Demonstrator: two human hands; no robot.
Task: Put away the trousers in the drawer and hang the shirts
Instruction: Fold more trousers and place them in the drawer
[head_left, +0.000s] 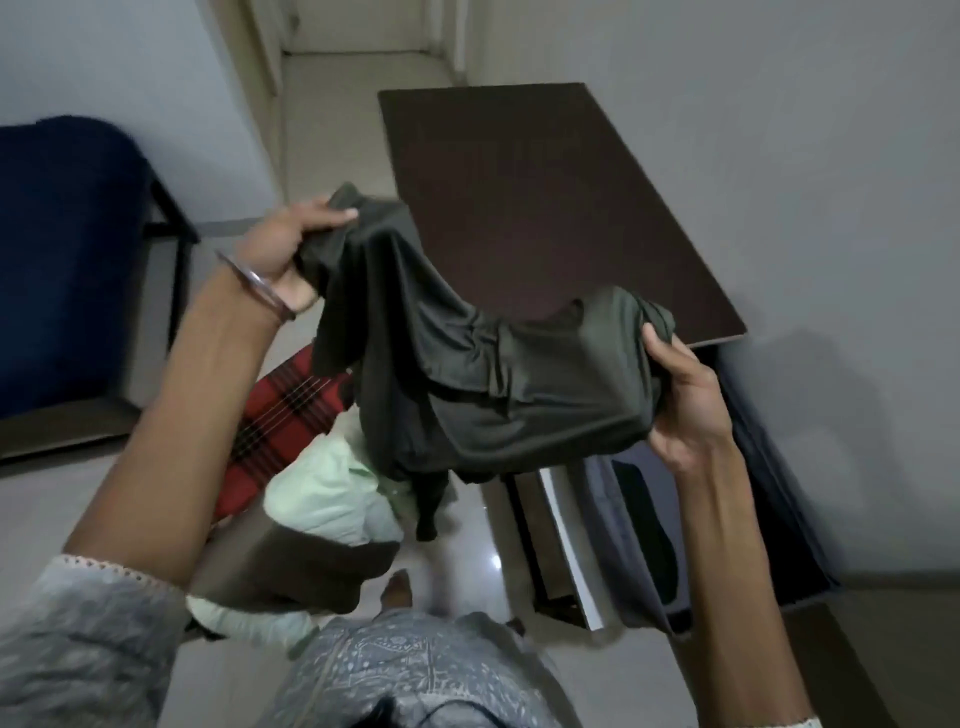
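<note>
A dark olive garment (467, 374) hangs stretched between both hands in front of me, and I cannot tell whether it is trousers or a shirt. My left hand (283, 249) grips one bunched end at the upper left. My right hand (680, 405) grips the other end at the right, above the open drawer (779, 499), which holds dark blue and grey folded clothes. Under my left forearm a red checked garment (280, 421) and a pale green garment (332, 499) lie in a pile.
The dark brown top of the drawer cabinet (519, 197) stands against the right wall. A blue chair (62, 249) with a black frame is at the left. Pale tiled floor (343, 130) runs between them toward a corridor.
</note>
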